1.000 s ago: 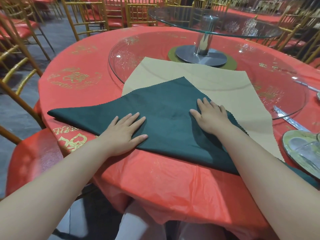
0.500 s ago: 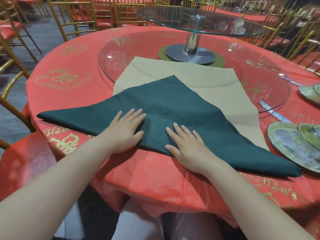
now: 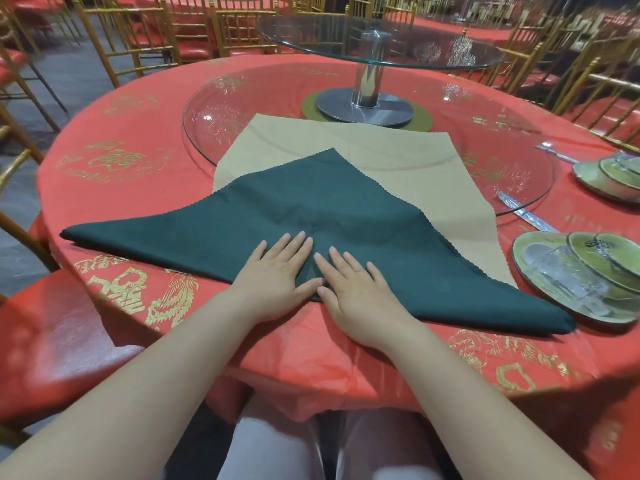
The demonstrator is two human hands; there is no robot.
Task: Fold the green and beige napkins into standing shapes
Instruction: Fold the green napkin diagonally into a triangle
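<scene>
Both hands are lying flat and holding nothing, the left hand [image 3: 277, 271] and right hand [image 3: 356, 285] pressing side by side on the green napkin [image 3: 311, 216], folded into a triangle over the beige napkin [image 3: 346, 147] on the counter [image 3: 138, 140]. Pressing evenly along the near fold would probably be keeping the crease sharp.

The green napkin [image 3: 311, 220] is a plain dark teal-green with a zigzag edge. The beige napkin [image 3: 346, 147] beneath it is plain sandy tan. The surface [image 3: 121, 161] wears a bright red cloth printed with gold characters and bird motifs. The plates [image 3: 523, 247] at the right are olive green with dark rims. The near-left chair [image 3: 52, 341] has a red seat and a gold frame.
</scene>
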